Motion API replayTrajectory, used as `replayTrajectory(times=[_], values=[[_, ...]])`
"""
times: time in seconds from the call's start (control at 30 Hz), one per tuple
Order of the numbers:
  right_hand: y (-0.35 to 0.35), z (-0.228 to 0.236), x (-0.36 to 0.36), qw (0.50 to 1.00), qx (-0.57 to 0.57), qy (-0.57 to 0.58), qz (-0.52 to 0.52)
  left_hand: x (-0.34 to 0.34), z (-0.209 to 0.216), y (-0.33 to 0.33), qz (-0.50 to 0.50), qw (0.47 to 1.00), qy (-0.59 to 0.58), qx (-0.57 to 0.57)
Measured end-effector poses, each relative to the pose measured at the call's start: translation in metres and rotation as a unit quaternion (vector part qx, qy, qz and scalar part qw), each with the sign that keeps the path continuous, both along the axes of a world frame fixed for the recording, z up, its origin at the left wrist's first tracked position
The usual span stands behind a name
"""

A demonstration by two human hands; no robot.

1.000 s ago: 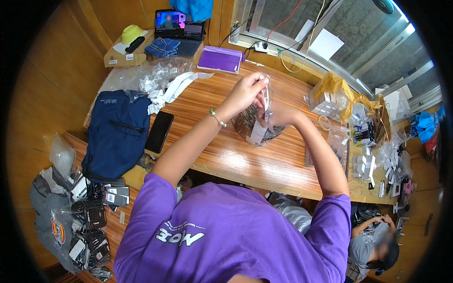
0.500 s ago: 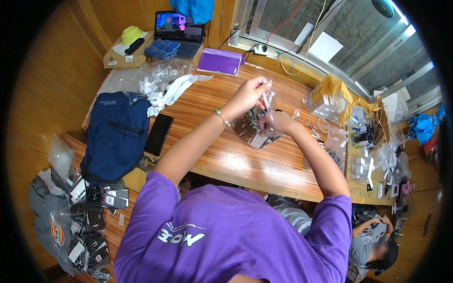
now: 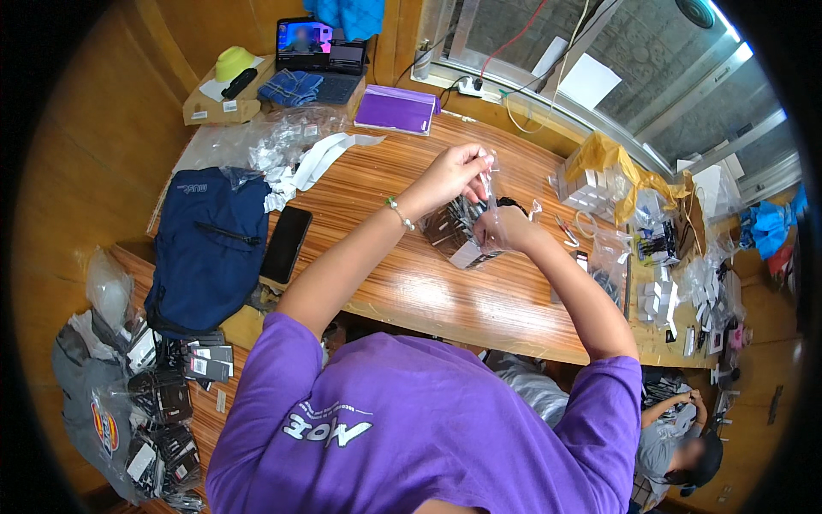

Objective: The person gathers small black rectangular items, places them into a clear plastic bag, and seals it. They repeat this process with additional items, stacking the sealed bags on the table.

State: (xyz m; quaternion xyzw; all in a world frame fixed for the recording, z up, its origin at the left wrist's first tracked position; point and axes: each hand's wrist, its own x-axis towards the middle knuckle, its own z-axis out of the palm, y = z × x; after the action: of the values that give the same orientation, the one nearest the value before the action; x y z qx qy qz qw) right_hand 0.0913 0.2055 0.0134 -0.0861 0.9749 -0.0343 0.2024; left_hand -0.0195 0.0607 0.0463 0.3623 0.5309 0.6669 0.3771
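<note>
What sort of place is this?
Probably a small packing or sorting workroom. Clues: a clear plastic bag full of small items on a wood-grain table, small white boxes grouped at right, and piles of dark packets at lower left.

You have two bare hands (image 3: 458,177) at one filled clear plastic bag (image 3: 445,231), plus one dark-blue fabric backpack (image 3: 208,244), one black rectangular phone (image 3: 287,245) and one open black laptop (image 3: 332,62).
</note>
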Motion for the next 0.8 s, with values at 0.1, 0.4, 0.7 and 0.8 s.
replayTrajectory(times=[0.1,0.4,0.7,0.8], values=[[0.006,0.005,0.003,0.997,-0.081,0.008,-0.015,0.002,0.0,-0.001,-0.006,1.0,0.005,0.001],[0.04,0.02,0.005,0.988,-0.114,0.097,-0.043,-0.004,0.01,-0.016,0.014,1.0,0.004,0.001],[0.028,0.033,0.018,0.983,0.066,0.138,-0.106,0.002,0.009,-0.032,-0.009,1.0,-0.003,-0.007],[0.011,0.043,0.021,0.955,0.125,0.227,-0.141,0.003,0.009,-0.035,-0.02,1.0,-0.005,-0.008]])
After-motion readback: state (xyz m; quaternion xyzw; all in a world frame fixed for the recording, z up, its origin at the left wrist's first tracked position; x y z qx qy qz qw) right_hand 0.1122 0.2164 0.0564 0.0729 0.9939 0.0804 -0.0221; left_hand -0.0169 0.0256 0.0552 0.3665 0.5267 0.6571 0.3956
